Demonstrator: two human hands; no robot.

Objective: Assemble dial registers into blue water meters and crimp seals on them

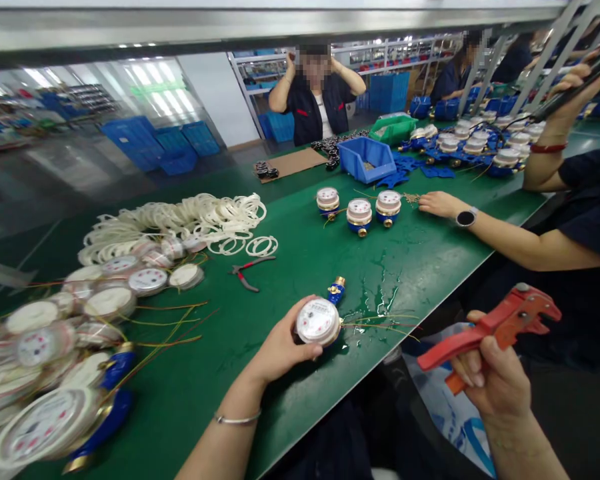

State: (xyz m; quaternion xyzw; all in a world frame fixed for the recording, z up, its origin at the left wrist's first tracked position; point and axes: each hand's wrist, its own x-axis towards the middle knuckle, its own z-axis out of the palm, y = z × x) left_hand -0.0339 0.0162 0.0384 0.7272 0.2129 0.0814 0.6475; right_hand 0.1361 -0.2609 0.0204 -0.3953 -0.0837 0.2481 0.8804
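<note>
One round meter (317, 321) with a white face is in the left hand (285, 340), near the front edge of the green desk (245, 313). The grip of this hand pinches the meter, with the thumb on the near side and the fingers bent around its left side. A blue pipe end (337, 291) with a brass tip sticks out behind the meter, and thin wires (380, 323) go from its right side across the desk. The right hand (503, 380) is in the air beyond the desk edge, and its grip is pressed around the handles of a red hand tool (500, 325). The tool is well apart from the meter and the wires.

Wet streaks (380, 293) lie on the desk just behind the wires. To the left of them, small red pliers (247, 273) lie with spread handles. Farther left there is a heap of meters (110, 303), and behind it a long pile of white rings (175, 223). Three more meters (359, 215) stand in the middle of the desk, near the hand of a co-worker (441, 204) who wears a watch (465, 218). Behind these meters stand a blue bin (363, 162) and a green bin (393, 130). Across the desk, another person (305, 117) has both hands raised to the head.
</note>
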